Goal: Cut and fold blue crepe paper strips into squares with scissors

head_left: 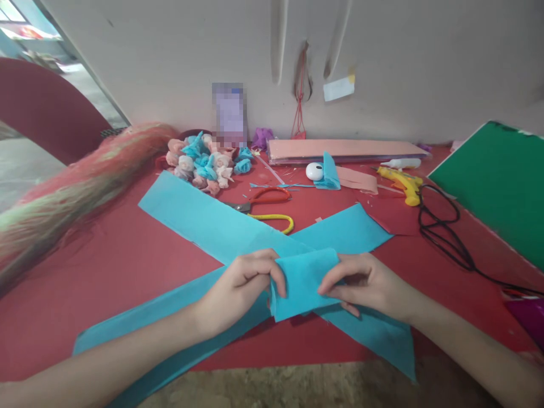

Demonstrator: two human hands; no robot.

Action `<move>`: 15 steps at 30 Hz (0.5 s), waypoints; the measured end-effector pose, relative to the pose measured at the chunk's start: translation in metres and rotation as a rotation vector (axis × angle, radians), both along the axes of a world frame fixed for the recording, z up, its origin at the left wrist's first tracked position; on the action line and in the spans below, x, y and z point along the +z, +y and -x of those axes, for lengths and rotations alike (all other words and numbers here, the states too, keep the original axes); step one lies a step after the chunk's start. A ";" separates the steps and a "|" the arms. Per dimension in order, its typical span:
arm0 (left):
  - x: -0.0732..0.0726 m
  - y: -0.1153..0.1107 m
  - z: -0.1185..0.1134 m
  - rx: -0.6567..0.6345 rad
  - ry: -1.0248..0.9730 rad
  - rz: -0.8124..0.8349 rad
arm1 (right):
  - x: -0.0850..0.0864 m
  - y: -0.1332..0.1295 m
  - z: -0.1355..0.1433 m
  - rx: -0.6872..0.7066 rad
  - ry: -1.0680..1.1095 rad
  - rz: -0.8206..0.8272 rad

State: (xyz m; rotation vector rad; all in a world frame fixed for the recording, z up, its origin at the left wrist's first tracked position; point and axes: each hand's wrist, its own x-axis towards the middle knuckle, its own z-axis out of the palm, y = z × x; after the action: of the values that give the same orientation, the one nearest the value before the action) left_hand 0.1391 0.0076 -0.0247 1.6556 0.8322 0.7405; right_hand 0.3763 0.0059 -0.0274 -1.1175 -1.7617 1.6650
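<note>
Forearms low, my left fingers and right fingers grip the folded blue sheet at nine and three o'clock — likely light, soft, best held there.

I see two paper strips crossing on the table, the folded paper over their crossing, between the left hand and the right hand. Beyond them I have the scissors, partly under one strip. Behind those, to the left, sits the flower pile; farther left, the netting. Along the wall lies the paper stack. To my right I find the glue gun, the bottle just behind it, and, rightmost, the board.
</note>
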 end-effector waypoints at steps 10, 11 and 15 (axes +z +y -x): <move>-0.007 0.004 0.002 0.069 0.002 0.025 | 0.000 -0.002 -0.001 -0.080 -0.055 -0.041; -0.007 0.004 0.002 0.055 -0.004 0.047 | 0.000 -0.002 -0.002 -0.080 -0.059 -0.035; -0.004 0.005 0.004 -0.033 0.007 0.070 | 0.000 -0.002 -0.001 -0.027 -0.074 -0.001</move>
State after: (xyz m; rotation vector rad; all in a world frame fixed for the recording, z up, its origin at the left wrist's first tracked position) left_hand 0.1354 0.0123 -0.0283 1.6068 0.8254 0.6757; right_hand 0.3773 0.0040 -0.0274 -1.2122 -1.7843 1.6259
